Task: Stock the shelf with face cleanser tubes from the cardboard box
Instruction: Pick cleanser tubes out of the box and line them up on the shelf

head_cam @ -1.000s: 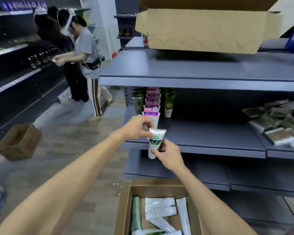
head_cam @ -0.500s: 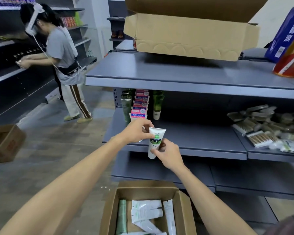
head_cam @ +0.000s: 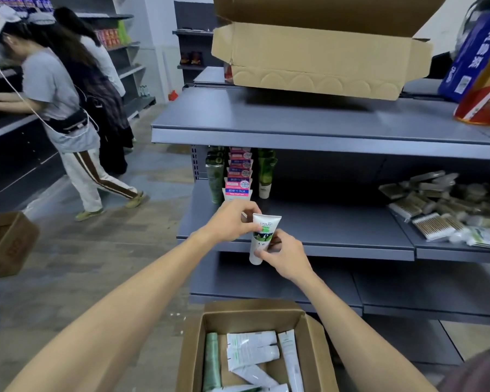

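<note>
While both hands hold the white tube (head_cam: 262, 239) upright, cap down, in front of the near edge of the middle shelf (head_cam: 337, 222), it is best to carry it far enough in and set the cap flat beside the pink tubes (head_cam: 238, 182), label facing out. The left hand (head_cam: 232, 222) pinches its upper left side; the right hand (head_cam: 285, 253) closes fingers on its lower part. More tubes lie in the cardboard box (head_cam: 317, 346) below.

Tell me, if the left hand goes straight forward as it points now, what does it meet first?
Probably the row of pink-labelled tubes on the middle shelf, directly beyond the left hand; depth is uncertain. That hand also holds the white cleanser tube.
</note>
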